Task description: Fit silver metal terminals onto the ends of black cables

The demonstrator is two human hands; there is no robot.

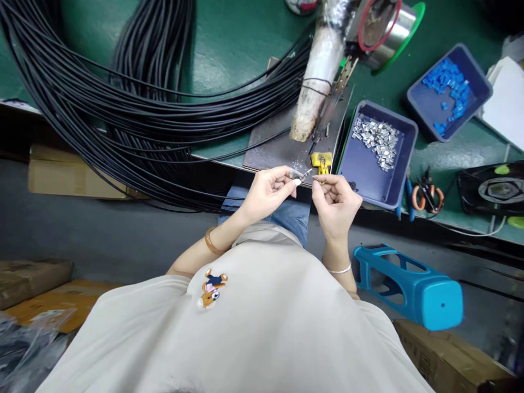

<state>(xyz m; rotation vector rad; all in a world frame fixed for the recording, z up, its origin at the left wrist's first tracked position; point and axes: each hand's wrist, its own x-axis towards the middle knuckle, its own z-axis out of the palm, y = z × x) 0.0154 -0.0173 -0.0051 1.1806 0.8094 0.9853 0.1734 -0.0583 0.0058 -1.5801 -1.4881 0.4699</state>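
Note:
My left hand [275,188] is closed in a pinch around a cable end [306,174], whose thin bare wires stick out past the fingertips toward the right. Close by on the right, my right hand [334,199] has its thumb and forefinger pressed together; a tiny dark tip shows there, too small to name. A small gap separates the two hands. Just beyond them, a yellow clip-like tool [322,161] sits at the edge of a dark board [272,143] with small pale scraps on it. A large bundle of black cables [204,117] sweeps in from the left.
A blue-grey bin [347,174] holds small metal connector shells [379,141]; another bin [421,112] holds blue pieces [450,82]. A foil-wrapped duct [313,90] hangs over the board near a solder-like spool [395,35]. Orange-handled cutters [428,197] lie right. A blue stool [440,300] lies below.

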